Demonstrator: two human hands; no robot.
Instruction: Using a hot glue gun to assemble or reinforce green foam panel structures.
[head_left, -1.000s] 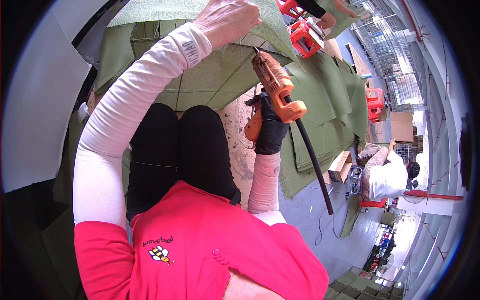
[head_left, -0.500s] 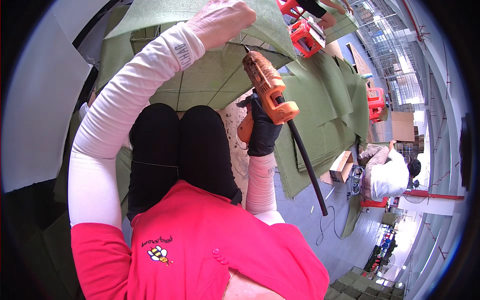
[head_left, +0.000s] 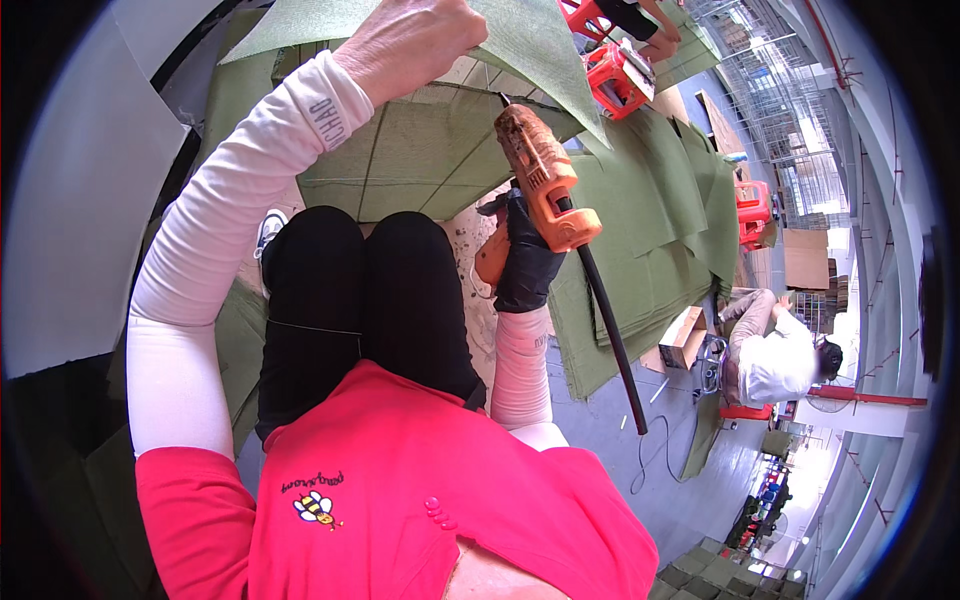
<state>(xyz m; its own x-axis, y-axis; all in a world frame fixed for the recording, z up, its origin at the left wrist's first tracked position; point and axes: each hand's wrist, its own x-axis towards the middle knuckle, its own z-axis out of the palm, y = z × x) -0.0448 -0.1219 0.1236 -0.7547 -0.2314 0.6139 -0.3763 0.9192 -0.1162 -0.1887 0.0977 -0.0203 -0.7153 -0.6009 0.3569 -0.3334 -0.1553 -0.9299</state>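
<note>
My left hand (head_left: 415,45), in a white sleeve, is closed on a thin green fabric sheet (head_left: 540,60) at the top. The sheet's pointed corner hangs down on the right. Below it lies a green panel (head_left: 410,150) crossed by dark straight lines, just beyond my knees. My right hand (head_left: 528,250), in a black glove, grips an orange glue gun (head_left: 540,165) with a brown-stained front. From its rear sticks a long black glue stick (head_left: 615,345). The dark nozzle points up and away, close to the panel's far edge. My left fingertips are partly hidden.
Stacked green sheets (head_left: 650,230) lie to the right. Red plastic stools (head_left: 615,80) stand beyond them, near another person's legs. Farther right, a person in a white top (head_left: 775,355) bends beside an open cardboard box (head_left: 683,337). A thin cable (head_left: 640,465) lies on the grey floor.
My left hand has shifted left and slightly down, with the fabric sheet moving along. The glue gun has moved slightly right and down, still in my right hand.
</note>
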